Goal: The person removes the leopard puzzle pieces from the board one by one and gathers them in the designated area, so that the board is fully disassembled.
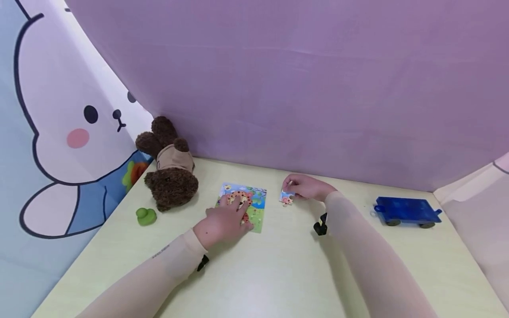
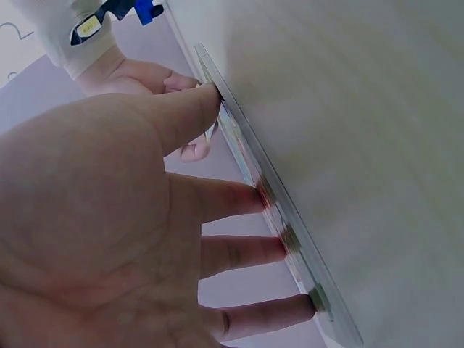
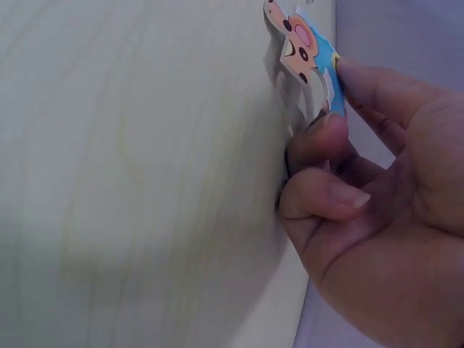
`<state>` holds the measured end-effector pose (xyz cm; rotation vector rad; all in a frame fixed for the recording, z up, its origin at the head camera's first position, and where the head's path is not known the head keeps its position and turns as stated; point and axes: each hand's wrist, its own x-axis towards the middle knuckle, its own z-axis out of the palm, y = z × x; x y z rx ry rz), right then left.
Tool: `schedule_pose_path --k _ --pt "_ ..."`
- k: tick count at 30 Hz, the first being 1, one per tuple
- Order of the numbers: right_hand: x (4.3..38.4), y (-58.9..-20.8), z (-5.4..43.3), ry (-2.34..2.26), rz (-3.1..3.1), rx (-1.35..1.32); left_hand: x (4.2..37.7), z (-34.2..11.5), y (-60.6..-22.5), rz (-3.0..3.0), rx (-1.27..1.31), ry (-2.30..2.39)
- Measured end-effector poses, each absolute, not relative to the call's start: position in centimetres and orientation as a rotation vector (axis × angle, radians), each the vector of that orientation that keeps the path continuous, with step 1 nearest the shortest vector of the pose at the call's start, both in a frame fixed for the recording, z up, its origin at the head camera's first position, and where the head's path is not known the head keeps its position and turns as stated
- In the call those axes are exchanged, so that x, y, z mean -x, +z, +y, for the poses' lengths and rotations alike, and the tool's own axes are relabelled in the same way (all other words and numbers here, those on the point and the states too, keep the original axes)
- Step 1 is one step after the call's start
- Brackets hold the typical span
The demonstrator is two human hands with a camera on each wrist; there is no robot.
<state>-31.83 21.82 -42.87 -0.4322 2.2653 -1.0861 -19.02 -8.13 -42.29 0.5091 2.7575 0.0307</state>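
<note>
A jigsaw puzzle (image 1: 258, 212) with a spotted cartoon animal on a blue and green ground lies flat on the table. My left hand (image 1: 226, 223) rests on it, fingers spread, and covers part of the animal. The left wrist view shows the fingertips of that left hand (image 2: 138, 210) touching the thin puzzle board (image 2: 290, 225) seen edge-on. To the right of the board, my right hand (image 1: 306, 187) pinches a jigsaw piece (image 1: 286, 198). Close up, this piece (image 3: 301, 47) has orange animal print on blue, held between thumb and fingers of the right hand (image 3: 391, 167), just above or at the tabletop.
A brown plush bear (image 1: 171, 187) lies at the back left. Before it sits a small green toy duck (image 1: 146, 216). A blue toy wagon (image 1: 407, 210) stands at the right. Behind the pale table (image 1: 278, 274) hangs a purple cloth (image 1: 298, 88).
</note>
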Motion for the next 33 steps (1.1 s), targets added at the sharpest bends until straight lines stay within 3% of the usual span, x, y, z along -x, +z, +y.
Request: schedule_pose_path --k 33 --pt "32.9 -42.8 20.5 -0.854 2.37 0.44 19.3 -8.3 -42.2 2.776 -0.551 -0.013"
